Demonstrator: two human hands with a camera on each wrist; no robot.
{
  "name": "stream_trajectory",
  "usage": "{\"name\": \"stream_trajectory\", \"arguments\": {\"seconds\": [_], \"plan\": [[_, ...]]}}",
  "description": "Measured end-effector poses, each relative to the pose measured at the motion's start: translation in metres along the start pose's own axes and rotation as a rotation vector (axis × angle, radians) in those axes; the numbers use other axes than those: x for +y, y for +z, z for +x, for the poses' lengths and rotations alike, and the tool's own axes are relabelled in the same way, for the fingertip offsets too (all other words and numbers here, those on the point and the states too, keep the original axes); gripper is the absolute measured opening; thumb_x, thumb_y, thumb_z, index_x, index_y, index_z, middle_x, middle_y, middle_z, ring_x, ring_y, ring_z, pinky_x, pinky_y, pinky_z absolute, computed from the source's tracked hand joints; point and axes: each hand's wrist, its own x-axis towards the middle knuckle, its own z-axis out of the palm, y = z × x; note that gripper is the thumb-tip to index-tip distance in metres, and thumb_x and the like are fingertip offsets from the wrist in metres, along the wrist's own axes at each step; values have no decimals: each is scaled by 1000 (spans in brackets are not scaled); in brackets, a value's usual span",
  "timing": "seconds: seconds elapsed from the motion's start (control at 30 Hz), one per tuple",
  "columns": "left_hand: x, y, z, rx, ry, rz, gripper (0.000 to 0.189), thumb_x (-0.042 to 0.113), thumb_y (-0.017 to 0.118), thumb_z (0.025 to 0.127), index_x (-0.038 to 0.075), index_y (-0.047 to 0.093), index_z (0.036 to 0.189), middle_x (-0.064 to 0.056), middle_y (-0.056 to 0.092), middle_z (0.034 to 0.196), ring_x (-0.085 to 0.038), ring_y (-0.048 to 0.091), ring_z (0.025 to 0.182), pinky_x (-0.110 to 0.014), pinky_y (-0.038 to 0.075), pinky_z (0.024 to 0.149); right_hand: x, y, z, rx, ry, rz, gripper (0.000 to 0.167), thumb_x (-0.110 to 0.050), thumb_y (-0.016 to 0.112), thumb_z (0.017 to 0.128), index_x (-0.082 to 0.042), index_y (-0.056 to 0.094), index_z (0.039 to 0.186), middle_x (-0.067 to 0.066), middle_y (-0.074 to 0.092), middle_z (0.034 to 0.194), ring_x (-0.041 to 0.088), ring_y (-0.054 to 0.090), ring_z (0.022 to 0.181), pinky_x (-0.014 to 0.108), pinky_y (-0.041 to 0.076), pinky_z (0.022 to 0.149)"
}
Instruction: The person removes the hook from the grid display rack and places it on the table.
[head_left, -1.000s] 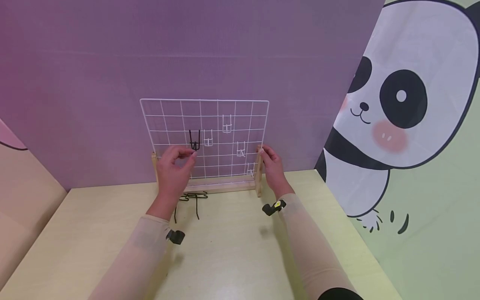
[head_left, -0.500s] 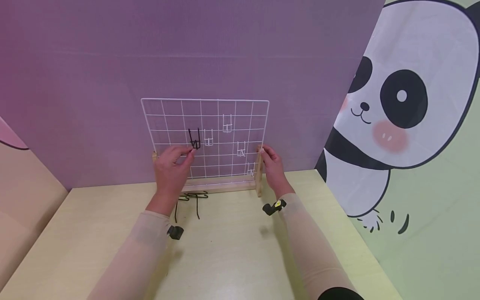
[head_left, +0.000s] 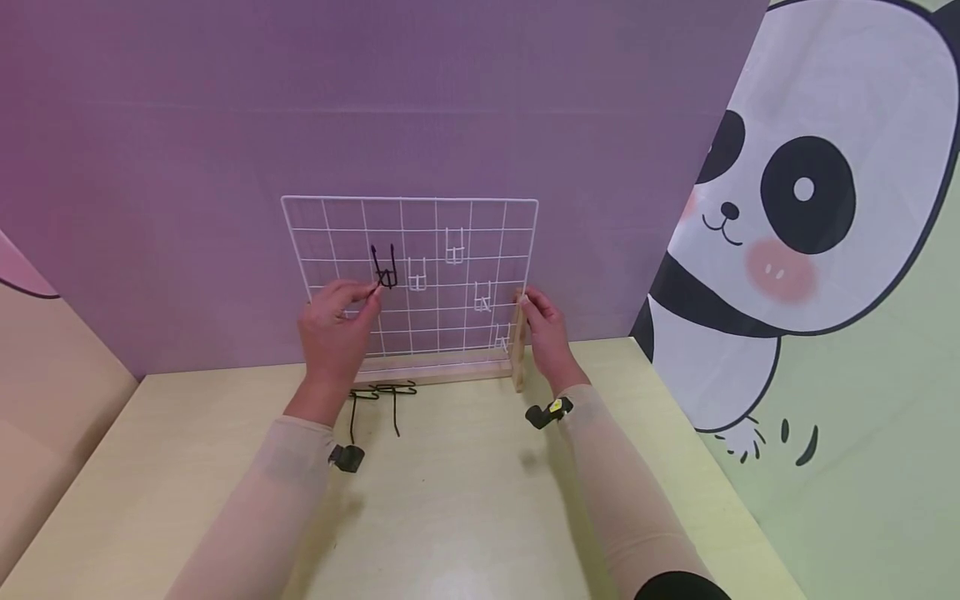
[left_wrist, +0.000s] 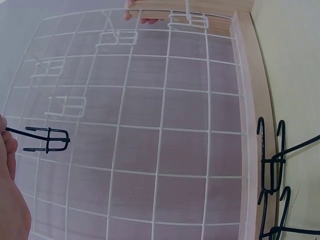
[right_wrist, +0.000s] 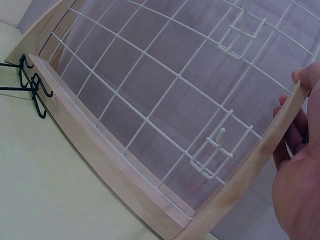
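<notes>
My left hand (head_left: 335,329) pinches the stem of a black wire hook (head_left: 386,271) between thumb and fingertips. The hook's two prongs point up in front of the white wire grid panel (left_wrist: 137,125); in the left wrist view it looks close to the grid, and I cannot tell whether it touches. My right hand (head_left: 547,333) grips the right wooden upright (right_wrist: 250,155) of the panel's stand, thumb in front and fingers behind. Several white hooks hang on the grid, among them a middle one (head_left: 417,275) and a low right one (right_wrist: 214,150).
Black hooks (head_left: 382,390) lie on the pale table (head_left: 450,500) in front of the stand's wooden base bar (right_wrist: 100,145). A purple backdrop (head_left: 420,100) rises behind the grid. At the right stands a wall with a panda picture (head_left: 802,183).
My left hand has moved up and slightly left, carrying the black hook with it. The right hand keeps its hold on the upright.
</notes>
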Motion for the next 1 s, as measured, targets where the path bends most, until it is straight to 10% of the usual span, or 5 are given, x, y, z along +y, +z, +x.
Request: {"name": "stream_trajectory", "arguments": {"seconds": [1.0], "plan": [[4, -17, -9, -3, 54, -17, 10, -8, 86, 89, -4, 84, 97, -17, 81, 96, -39, 76, 86, -8, 48, 89, -1, 2, 0, 15, 4, 3, 38, -26, 60, 116, -4, 66, 147, 16, 67, 148, 27, 56, 145, 48, 37, 129]]}}
